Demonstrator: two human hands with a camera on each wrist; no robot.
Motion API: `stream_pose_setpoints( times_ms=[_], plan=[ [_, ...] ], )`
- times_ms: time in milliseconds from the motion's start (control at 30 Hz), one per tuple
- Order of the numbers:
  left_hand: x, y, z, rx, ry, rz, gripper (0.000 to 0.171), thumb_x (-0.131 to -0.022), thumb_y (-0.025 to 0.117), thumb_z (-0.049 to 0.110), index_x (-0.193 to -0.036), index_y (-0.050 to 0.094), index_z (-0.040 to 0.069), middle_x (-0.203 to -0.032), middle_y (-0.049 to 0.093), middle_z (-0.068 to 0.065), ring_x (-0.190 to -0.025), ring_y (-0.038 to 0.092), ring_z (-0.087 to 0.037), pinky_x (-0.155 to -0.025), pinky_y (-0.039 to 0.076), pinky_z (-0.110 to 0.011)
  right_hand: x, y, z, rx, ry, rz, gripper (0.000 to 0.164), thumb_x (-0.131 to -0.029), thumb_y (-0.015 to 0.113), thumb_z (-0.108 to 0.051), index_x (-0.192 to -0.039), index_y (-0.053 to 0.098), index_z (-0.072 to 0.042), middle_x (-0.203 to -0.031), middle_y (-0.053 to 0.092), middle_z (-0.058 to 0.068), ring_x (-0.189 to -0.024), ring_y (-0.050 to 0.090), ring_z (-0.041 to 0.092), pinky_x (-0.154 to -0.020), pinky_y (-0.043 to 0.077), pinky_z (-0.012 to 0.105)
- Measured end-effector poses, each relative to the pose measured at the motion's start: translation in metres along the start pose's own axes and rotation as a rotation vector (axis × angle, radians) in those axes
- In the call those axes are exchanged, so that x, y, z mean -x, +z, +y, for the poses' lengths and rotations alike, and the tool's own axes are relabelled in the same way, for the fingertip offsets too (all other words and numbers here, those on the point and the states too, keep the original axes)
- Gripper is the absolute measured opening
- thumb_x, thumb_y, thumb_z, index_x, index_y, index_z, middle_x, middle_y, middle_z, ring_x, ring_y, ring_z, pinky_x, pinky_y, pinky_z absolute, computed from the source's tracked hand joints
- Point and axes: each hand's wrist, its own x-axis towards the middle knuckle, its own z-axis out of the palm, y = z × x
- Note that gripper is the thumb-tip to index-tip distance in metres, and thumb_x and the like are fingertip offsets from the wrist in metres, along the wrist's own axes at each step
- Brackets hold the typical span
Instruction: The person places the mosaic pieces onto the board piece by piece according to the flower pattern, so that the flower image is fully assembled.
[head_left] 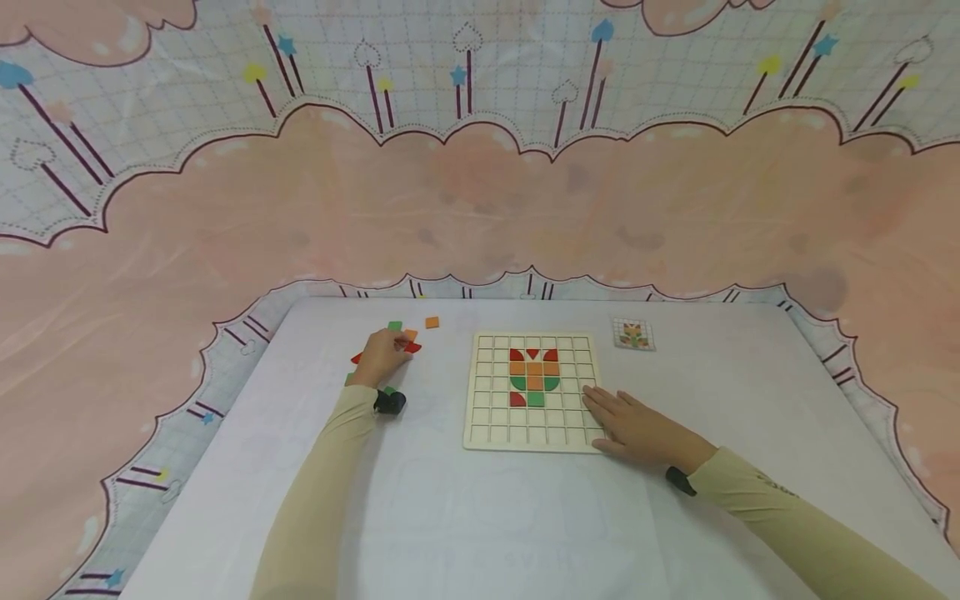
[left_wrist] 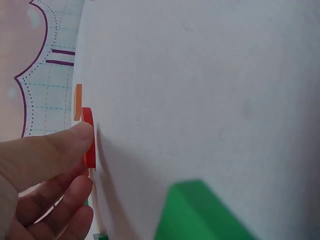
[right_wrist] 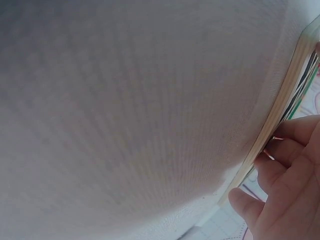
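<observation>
My left hand pinches a flat red tile with a curved edge between thumb and fingers, at the left of the table. Around that hand lie loose tiles, among them a green tile and an orange square tile. A pale grid board lies at the middle, with red, orange and green tiles set in a tulip-like pattern. Low in the pattern, a red tile sits left of a green square. My right hand rests with extended fingers on the board's right edge.
A small pattern card with a coloured flower on a grid lies behind the board, to the right. White cloth covers the table. A patterned curtain hangs along the back and sides.
</observation>
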Motion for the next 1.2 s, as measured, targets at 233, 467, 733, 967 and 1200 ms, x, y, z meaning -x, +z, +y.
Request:
stream_pose_setpoints(
  times_ms=[233, 467, 733, 967, 1200],
  plan=[
    [-0.002, 0.004, 0.002, 0.043, -0.004, -0.047, 0.025, -0.084, 0.066, 0.002, -0.109, 0.067, -0.001, -0.108, 0.066, -0.017, -0.097, 0.058, -0.027, -0.090, 0.048, -0.040, 0.000, 0.001, 0.001, 0.017, -0.003, -0.003, 0.070, -0.096, 0.045, -0.044, -0.147, 0.026, 0.000, -0.156, 0.023, 0.014, -0.143, 0.022, 0.031, -0.114, 0.023, 0.052],
    [-0.004, 0.009, 0.006, 0.051, 0.064, -0.161, 0.026, -0.083, 0.062, -0.004, -0.107, 0.069, 0.004, -0.115, 0.065, -0.015, -0.109, 0.055, -0.029, -0.097, 0.045, -0.043, -0.001, 0.001, 0.002, 0.032, -0.015, 0.007, 0.069, -0.096, 0.045, -0.043, -0.146, 0.026, 0.001, -0.155, 0.024, 0.015, -0.143, 0.024, 0.031, -0.113, 0.025, 0.052],
    [0.002, 0.013, 0.013, 0.003, 0.085, -0.090, 0.024, -0.082, 0.072, 0.016, -0.101, 0.069, 0.002, -0.103, 0.068, -0.013, -0.099, 0.060, -0.027, -0.093, 0.047, -0.041, -0.001, 0.001, 0.002, 0.015, -0.025, 0.009, 0.069, -0.096, 0.046, -0.041, -0.146, 0.027, 0.003, -0.154, 0.025, 0.016, -0.142, 0.024, 0.033, -0.112, 0.025, 0.053],
    [0.003, 0.017, 0.014, -0.003, 0.068, -0.162, 0.024, -0.079, 0.076, 0.017, -0.101, 0.071, 0.008, -0.101, 0.068, -0.008, -0.096, 0.055, -0.024, -0.092, 0.046, -0.040, -0.001, 0.003, 0.003, 0.011, -0.024, 0.008, 0.068, -0.096, 0.046, -0.041, -0.146, 0.026, 0.002, -0.154, 0.025, 0.016, -0.143, 0.024, 0.032, -0.112, 0.025, 0.053],
    [0.004, 0.014, 0.010, -0.054, 0.160, -0.151, 0.021, -0.079, 0.074, 0.010, -0.099, 0.072, 0.007, -0.099, 0.070, -0.008, -0.097, 0.057, -0.025, -0.092, 0.046, -0.041, -0.001, 0.003, 0.003, 0.010, -0.016, 0.010, 0.069, -0.096, 0.046, -0.042, -0.146, 0.026, 0.001, -0.155, 0.025, 0.015, -0.143, 0.024, 0.031, -0.113, 0.025, 0.052]
  ],
)
